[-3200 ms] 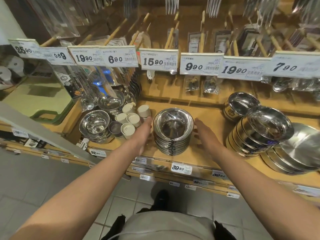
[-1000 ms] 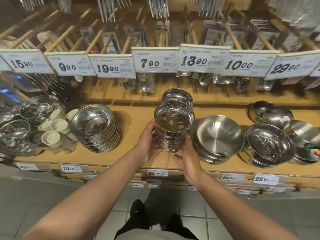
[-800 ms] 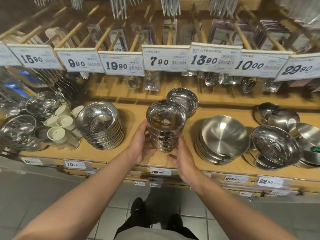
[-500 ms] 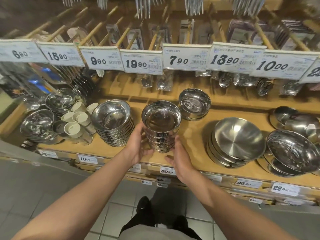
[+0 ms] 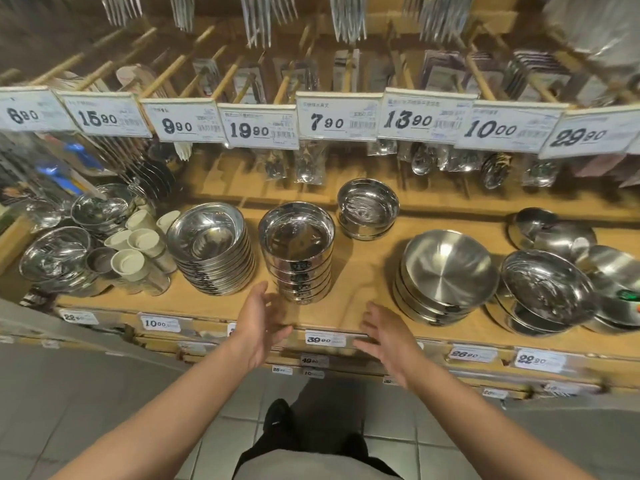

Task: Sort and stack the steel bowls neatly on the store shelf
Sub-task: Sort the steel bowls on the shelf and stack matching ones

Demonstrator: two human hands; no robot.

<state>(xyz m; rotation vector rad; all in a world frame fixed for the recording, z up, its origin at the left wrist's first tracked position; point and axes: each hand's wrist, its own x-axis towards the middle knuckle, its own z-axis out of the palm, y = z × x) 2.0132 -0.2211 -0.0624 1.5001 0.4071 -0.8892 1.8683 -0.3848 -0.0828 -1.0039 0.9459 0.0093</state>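
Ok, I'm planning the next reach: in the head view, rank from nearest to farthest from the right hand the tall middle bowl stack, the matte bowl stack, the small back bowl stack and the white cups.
From the right hand:
1. Matte bowl stack, just to its right.
2. Tall middle bowl stack, up and left; close to the first.
3. Small back bowl stack, behind.
4. White cups, far left.

Both arms are extended forward; the left hand (image 5: 260, 326) and right hand (image 5: 387, 338) are held open, palms facing inward, nothing gripped.
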